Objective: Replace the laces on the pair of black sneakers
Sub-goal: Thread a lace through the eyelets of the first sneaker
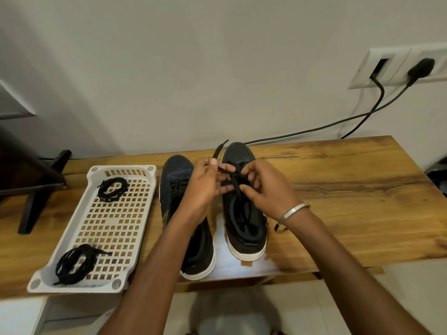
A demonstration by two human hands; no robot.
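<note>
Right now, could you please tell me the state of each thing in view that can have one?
Left sneaker: upright on the table, laced.
Right sneaker: upright on the table, lace being worked at the eyelets.
Lace: held over the right sneaker, one end sticking up free.
Left hand: pinches the lace.
Right hand: pinches the lace.
Basket: holds two coiled lace bundles, one at each end.
Plug: in the wall socket.

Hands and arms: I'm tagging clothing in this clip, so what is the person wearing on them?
Both forearms are bare, with no sleeves or gloves in view. The right hand has a plain silver metal bangle on its wrist. The left hand and its wrist carry nothing.
</note>
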